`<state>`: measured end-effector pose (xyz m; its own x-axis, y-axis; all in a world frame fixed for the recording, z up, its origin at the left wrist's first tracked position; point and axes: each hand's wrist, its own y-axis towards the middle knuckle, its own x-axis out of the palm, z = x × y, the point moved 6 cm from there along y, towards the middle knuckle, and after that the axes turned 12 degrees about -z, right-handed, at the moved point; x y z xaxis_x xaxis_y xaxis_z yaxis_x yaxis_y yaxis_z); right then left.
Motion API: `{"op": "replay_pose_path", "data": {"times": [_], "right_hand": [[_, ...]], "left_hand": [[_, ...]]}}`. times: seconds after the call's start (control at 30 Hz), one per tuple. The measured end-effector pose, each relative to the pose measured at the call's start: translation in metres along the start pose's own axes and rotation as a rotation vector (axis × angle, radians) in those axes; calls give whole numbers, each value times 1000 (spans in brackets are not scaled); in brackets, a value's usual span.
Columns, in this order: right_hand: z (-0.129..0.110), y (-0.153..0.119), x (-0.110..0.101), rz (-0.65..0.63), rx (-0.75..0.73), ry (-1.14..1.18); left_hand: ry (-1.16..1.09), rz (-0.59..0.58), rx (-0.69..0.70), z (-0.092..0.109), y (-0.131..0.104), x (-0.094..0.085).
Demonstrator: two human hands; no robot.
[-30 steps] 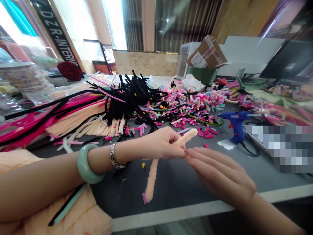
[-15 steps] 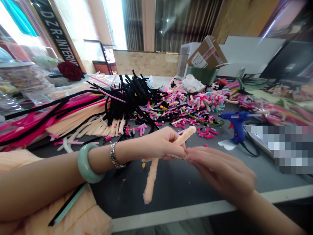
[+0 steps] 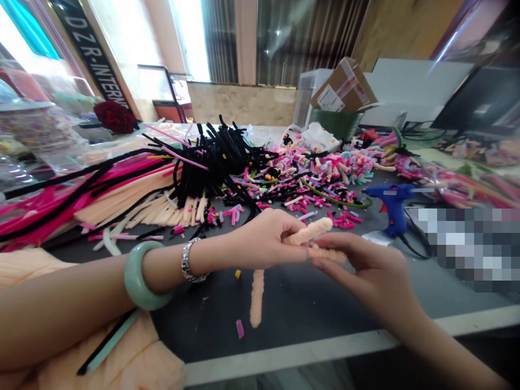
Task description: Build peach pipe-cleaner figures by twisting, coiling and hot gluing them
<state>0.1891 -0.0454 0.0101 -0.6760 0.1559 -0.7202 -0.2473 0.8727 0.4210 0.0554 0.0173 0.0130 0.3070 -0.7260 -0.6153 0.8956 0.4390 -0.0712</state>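
My left hand, with a jade bangle and a metal watch band on its arm, is closed around peach twisted pipe cleaners. A thick twisted pipe cleaner sticks out past the thumb to the upper right. Below the palm hangs another thick twisted length; how the lengths join is hidden in the fist. The fingers of my right hand pinch a thinner twisted pipe cleaner end right beside my left thumb.
Behind the hands lie black pipe cleaners, peach strips and a heap of pink cut pieces. A blue glue gun stands at the right. Nearer are a purple snippet and a peach bundle.
The right fingers have spread somewhat, baring the thinner twisted end. The hanging length has swung right, uncovering the purple snippet. The upper length has tipped lower and to the right.
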Motion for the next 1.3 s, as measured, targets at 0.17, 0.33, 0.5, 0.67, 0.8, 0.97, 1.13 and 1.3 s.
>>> {"op": "replay_pose_path", "data": {"times": [0.17,0.33,0.5,0.67,0.8,0.97,1.13,1.3], "right_hand": [[2,2,2,-29,45,1],[-3,0,1,4,-46,-54],[-3,0,1,-24,-14,-17],[3,0,2,-70,60,100],[6,0,2,-65,87,168],[4,-1,0,-17,29,89],[-9,-2,-3,55,-113,-95],[-21,-6,-5,133,-281,-233]], "left_hand": [[151,65,55,7,-2,-2],[203,52,98,9,-3,-1],[397,68,175,16,-6,1],[543,124,267,19,-8,4],[656,131,315,20,-11,6],[678,144,288,20,-12,4],[632,126,282,21,-12,4],[499,107,291,21,-12,3]]}}
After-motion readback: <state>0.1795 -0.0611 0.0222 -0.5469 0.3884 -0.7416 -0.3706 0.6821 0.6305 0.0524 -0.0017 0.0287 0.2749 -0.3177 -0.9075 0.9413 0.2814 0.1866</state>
